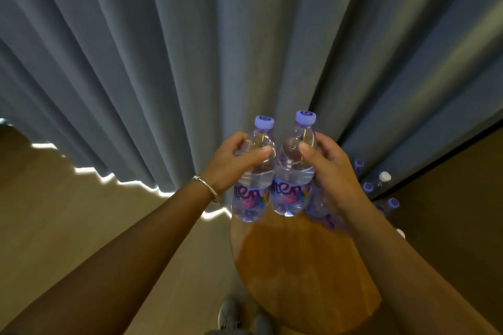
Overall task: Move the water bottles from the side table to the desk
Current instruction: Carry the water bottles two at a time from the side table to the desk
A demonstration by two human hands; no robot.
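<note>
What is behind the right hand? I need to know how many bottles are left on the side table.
Behind the right hand, several more bottles stand on the side table: purple caps and one white cap show. The hand and forearm cover others, so no exact count.

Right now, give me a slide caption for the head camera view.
Left hand and right hand each hold a purple-capped water bottle above the round side table, more bottles behind.

Head cam, fwd-down, close over hands (275,168)
</note>
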